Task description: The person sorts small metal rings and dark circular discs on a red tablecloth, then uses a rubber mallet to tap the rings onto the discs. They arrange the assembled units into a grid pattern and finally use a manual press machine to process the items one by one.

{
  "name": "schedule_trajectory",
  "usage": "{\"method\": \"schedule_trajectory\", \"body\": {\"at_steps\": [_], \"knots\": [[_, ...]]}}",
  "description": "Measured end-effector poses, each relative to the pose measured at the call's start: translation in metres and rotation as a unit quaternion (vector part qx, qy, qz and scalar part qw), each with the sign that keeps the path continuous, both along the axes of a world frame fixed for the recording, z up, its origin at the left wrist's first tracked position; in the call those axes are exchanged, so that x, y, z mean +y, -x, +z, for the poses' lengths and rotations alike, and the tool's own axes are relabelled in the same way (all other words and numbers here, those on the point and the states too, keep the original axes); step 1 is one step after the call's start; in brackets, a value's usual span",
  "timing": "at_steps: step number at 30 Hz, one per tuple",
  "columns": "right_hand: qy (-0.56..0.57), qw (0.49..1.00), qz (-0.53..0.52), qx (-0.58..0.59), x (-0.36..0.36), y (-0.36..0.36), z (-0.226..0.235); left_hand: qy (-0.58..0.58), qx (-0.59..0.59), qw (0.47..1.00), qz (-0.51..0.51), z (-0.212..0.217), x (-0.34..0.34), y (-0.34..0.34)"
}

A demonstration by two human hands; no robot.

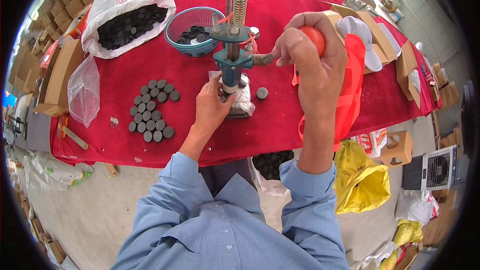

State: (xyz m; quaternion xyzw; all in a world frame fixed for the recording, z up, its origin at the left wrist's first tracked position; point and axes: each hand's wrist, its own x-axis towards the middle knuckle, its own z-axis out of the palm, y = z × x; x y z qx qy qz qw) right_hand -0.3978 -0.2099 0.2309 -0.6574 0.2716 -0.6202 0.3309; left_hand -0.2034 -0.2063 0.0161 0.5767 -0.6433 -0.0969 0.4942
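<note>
A green hand press [231, 72] with a coiled spring [241, 0] stands on the red-covered table. My right hand [320, 65] is wrapped round the red ball knob [314, 39] of its lever. Down at the press's lower end, my left hand [211, 105] has thumb and fingers closed around the spot under the ram; a dark piece shows there, too covered to name. White wrapping [243, 101] lies around the press base. One round black cap [262, 92] rests just right of it. To the left, several similar caps [146, 115] lie in a loose cluster.
Behind the press sits a blue-green basket [172, 32] with black parts. A white sack [92, 35] spills black pieces at the far left. Red bags [352, 90], an open carton [382, 50] and a grey cap are on the right; a hammer [75, 137] lies near the left edge.
</note>
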Motion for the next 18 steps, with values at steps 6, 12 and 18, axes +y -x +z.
{"method": "schedule_trajectory", "body": {"at_steps": [6,12,18], "knots": [[0.069,0.997,0.019,-0.04,0.037,0.005,-0.051,-0.011,-0.023,0.999,0.019,-0.001,0.009,-0.006],[0.174,0.984,0.02,-0.008,0.077,0.019,-0.156,-0.049,-0.2,0.978,0.029,0.014,0.083,-0.07],[0.158,0.987,0.007,0.003,0.074,0.017,-0.15,-0.147,-0.288,0.945,0.049,0.015,0.161,-0.125]]}}
